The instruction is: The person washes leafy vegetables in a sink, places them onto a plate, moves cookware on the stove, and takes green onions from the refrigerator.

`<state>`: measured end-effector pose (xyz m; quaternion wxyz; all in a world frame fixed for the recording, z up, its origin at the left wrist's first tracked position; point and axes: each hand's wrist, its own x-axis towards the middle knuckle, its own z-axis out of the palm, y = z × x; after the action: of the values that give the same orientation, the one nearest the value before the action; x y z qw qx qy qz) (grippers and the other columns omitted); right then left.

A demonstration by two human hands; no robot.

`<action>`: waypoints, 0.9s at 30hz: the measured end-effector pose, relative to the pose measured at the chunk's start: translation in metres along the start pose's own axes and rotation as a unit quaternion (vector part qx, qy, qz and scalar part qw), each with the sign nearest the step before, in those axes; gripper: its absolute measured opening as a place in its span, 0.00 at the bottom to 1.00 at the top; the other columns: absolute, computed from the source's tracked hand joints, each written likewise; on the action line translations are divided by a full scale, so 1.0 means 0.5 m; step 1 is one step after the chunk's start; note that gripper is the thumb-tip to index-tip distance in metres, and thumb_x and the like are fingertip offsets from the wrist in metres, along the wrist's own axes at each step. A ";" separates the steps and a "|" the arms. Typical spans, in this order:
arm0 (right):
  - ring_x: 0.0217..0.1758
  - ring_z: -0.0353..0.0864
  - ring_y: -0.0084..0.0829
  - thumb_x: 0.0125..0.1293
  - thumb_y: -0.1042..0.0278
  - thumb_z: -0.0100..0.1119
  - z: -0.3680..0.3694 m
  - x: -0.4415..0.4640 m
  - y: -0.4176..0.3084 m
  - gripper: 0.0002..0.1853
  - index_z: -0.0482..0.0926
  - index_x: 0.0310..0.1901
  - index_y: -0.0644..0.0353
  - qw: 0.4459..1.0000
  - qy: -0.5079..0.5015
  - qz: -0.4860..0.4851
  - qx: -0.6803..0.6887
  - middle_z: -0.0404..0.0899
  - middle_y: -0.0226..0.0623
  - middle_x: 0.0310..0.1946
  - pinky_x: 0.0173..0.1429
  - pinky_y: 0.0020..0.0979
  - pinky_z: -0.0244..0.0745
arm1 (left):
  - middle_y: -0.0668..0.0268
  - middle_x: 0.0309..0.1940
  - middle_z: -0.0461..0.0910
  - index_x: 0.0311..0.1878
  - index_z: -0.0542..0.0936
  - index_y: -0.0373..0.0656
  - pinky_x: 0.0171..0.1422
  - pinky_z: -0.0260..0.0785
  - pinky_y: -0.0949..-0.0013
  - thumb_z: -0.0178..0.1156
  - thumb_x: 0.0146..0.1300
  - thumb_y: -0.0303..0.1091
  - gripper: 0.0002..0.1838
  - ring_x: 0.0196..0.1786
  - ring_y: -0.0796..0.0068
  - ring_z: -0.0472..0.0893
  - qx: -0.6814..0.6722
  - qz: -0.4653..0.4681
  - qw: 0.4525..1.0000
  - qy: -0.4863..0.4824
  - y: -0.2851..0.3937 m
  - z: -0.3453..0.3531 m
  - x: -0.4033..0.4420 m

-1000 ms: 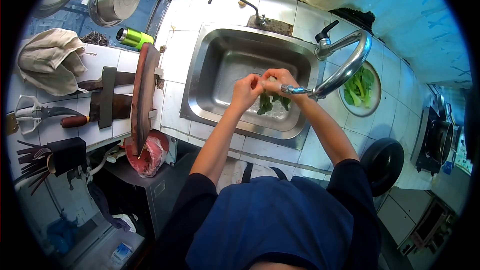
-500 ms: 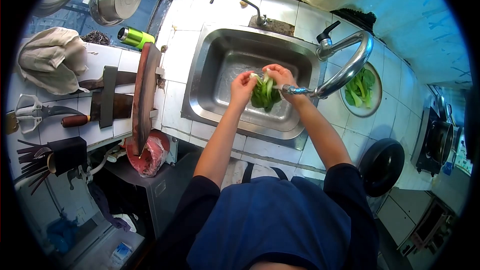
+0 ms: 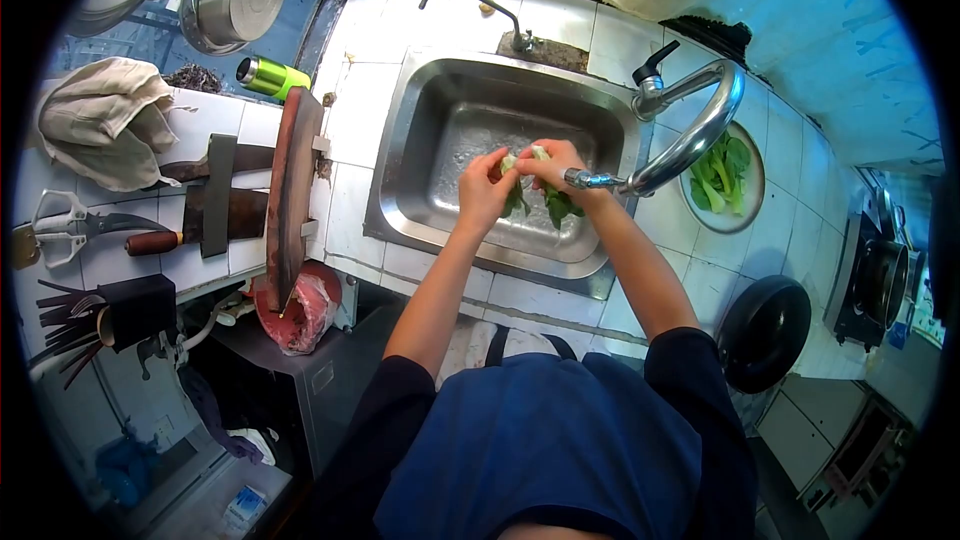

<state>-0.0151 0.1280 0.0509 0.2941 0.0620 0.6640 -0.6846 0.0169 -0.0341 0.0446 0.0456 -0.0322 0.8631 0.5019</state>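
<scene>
Over the steel sink, both my hands grip bok choy, its pale stem ends up and its green leaves hanging down. My left hand is closed on one part of the bok choy. Close beside it, my right hand is closed round another part, whose leaves show below the fingers. A gap lies between the two clusters of leaves; whether they still join at the stem end is hidden by my fingers. The tap's spout end reaches just over my right wrist.
A plate of bok choy sits right of the sink, beside the curved tap. A smaller tap stands behind. Leftward are a wooden chopping board, a cleaver, scissors and a green bottle. A black pan is at right.
The single bunch of leaves between my hands has parted into two clusters, one under each hand. Both hands have turned inward and closed further round the stems.
</scene>
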 end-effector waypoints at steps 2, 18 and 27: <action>0.25 0.77 0.21 0.51 0.65 0.62 -0.002 0.006 0.003 0.11 0.78 0.32 0.65 1.000 -0.019 -0.022 0.008 0.77 0.34 0.26 0.27 0.22 0.72 | 0.63 0.35 0.78 0.51 0.75 0.36 0.42 0.72 0.76 0.63 0.51 0.26 0.21 0.36 0.77 0.79 -0.053 0.017 0.998 -0.012 -0.001 0.007 -0.001; 0.23 0.76 0.21 0.54 0.60 0.59 -0.014 -0.008 0.003 0.16 0.78 0.32 0.68 0.992 0.015 -0.091 -0.087 0.78 0.36 0.21 0.27 0.23 0.71 | 0.61 0.32 0.80 0.43 0.79 0.36 0.38 0.71 0.74 0.60 0.55 0.30 0.13 0.34 0.77 0.80 -0.028 -0.008 0.999 -0.034 0.014 0.013 0.000; 0.24 0.73 0.18 0.50 0.65 0.59 -0.040 -0.016 0.022 0.11 0.77 0.26 0.67 0.977 -0.043 -0.109 -0.177 0.75 0.32 0.20 0.28 0.21 0.69 | 0.57 0.26 0.76 0.34 0.80 0.40 0.34 0.68 0.63 0.60 0.51 0.32 0.08 0.30 0.59 0.77 0.060 0.081 0.994 -0.036 0.046 0.028 -0.027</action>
<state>-0.0093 0.1499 0.0427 0.2525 -0.0934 0.7644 -0.5859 0.0288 -0.0102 0.0593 0.0383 0.0585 0.8894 0.4518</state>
